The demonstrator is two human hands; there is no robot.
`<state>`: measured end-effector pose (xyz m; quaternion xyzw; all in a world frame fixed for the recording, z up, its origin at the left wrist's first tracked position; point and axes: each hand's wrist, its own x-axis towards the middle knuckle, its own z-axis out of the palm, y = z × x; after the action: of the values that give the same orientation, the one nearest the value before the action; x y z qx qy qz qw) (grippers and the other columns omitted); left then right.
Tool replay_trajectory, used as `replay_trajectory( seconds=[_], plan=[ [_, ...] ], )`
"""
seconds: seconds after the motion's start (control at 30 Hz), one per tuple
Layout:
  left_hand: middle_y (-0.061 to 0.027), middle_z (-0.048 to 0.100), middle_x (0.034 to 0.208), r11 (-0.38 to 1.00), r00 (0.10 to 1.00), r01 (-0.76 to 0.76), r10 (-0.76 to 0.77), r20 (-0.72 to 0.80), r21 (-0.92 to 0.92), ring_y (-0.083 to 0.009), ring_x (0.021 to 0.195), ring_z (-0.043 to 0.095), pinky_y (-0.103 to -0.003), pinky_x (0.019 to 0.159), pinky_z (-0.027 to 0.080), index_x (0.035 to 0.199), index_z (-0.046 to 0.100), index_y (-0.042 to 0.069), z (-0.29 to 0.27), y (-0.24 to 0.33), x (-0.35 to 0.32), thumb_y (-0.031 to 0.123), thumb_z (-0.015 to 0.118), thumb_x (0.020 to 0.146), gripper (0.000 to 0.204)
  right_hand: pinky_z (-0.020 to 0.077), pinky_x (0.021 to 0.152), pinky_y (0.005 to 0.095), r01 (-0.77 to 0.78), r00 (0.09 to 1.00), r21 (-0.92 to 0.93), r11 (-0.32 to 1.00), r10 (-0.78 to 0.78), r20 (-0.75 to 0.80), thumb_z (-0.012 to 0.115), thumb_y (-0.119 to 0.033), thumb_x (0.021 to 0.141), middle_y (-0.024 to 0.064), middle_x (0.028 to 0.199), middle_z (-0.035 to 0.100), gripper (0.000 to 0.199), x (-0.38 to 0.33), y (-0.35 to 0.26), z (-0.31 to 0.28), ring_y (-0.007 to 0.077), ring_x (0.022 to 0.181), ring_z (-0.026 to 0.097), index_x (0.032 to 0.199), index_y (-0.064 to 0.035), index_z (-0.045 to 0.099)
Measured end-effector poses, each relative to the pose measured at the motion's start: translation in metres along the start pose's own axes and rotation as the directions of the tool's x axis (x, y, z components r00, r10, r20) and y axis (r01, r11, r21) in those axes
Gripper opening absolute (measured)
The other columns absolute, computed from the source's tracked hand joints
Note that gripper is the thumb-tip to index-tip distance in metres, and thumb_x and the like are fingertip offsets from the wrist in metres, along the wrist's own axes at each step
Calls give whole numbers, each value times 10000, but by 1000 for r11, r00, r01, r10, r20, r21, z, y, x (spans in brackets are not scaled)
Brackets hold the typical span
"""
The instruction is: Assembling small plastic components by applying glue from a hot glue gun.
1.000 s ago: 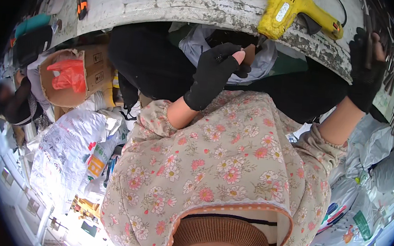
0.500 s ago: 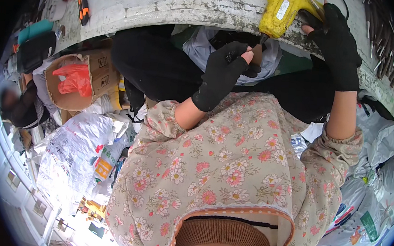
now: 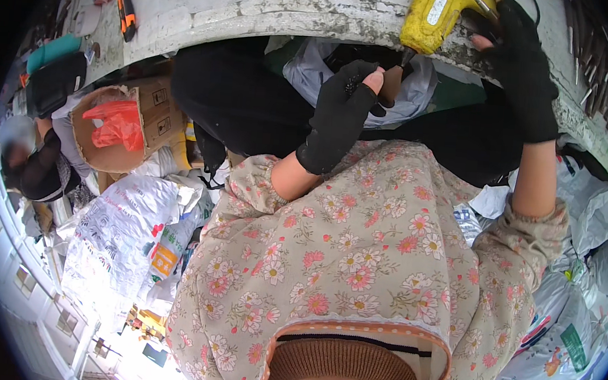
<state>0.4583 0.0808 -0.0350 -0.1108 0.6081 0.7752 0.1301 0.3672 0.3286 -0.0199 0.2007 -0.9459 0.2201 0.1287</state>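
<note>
Nearest, the floral smock [image 3: 376, 267] fills the lower view, both sleeves pushed back so the forearms stay free. The left hand [image 3: 342, 114], in a black fingerless glove, is held up just under the counter [image 3: 261, 4] edge; its grip is narrow, bare fingertips pinched on a small brown piece [image 3: 389, 86], kept right below the drill's nose, where the bit could meet it. What the piece is, I cannot tell. Behind that hand a grey bag [image 3: 313, 76] sags open over the lap, seemingly so that bits and scraps drop into it.

The right hand [image 3: 517, 71], gloved likewise, lies over the rear of the yellow drill [image 3: 432, 14], fingers curled round its handle; the grip is closed on the drill, which rests at the counter's near edge with its nose tipped down over the edge toward the piece.

Farther off on the counter, an orange-and-black tool [image 3: 125, 11] lies to the left, out of the working zone, and a row of dark rods [image 3: 601, 49] lies to the right, within reach of the right hand. On the floor to the left stands a carton [image 3: 149, 117] holding a red bag [image 3: 116, 125], beside white sacks [image 3: 121, 240]; another person [image 3: 31, 161] crouches there.
</note>
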Motion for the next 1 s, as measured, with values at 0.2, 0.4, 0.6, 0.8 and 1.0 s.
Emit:
replay_trajectory(
  seconds=[0.2, 0.4, 0.6, 0.8, 1.0],
  plan=[
    [14, 550, 738, 789, 918, 397, -351, 187, -468, -77, 648, 504, -227, 567, 442, 850, 566, 87, -12, 10, 9, 325, 542, 933, 253, 466, 820, 274, -190, 971, 577, 794, 64, 232, 630, -30, 813, 119, 1077, 650, 464, -44, -78, -20, 214, 947, 634, 1267, -62, 537],
    [33, 536, 709, 726, 868, 479, -474, 145, -493, -82, 609, 507, -229, 520, 416, 793, 548, 133, -1, 17, 5, 347, 576, 911, 246, 489, 686, 283, -378, 891, 634, 675, 79, 447, 651, 1, 780, 104, 937, 680, 373, -68, -98, -40, 193, 785, 644, 1147, -63, 633],
    [25, 529, 695, 795, 871, 490, -462, 167, -359, -73, 611, 495, -230, 539, 408, 788, 557, 94, -6, 26, 0, 330, 560, 922, 271, 463, 703, 257, -521, 795, 569, 636, 120, 595, 622, 18, 791, 104, 951, 673, 361, -51, -103, -57, 148, 796, 625, 1146, -45, 630],
    [14, 501, 699, 999, 994, 31, -35, 108, 35, -58, 621, 445, -217, 565, 370, 810, 575, 25, -4, 33, -9, 261, 513, 942, 277, 474, 649, 271, -283, 805, 325, 903, 39, 592, 640, 0, 780, 95, 902, 670, 364, -41, -117, -69, 200, 729, 628, 1132, -96, 644],
    [0, 541, 769, 997, 991, 28, -38, 128, 78, -66, 686, 471, -230, 613, 400, 863, 591, 21, -18, 14, -6, 201, 565, 908, 187, 481, 627, 279, -268, 841, 415, 869, 0, 541, 652, -22, 784, 115, 898, 660, 352, -45, -115, -43, 209, 688, 618, 1128, -94, 643]
  ],
)
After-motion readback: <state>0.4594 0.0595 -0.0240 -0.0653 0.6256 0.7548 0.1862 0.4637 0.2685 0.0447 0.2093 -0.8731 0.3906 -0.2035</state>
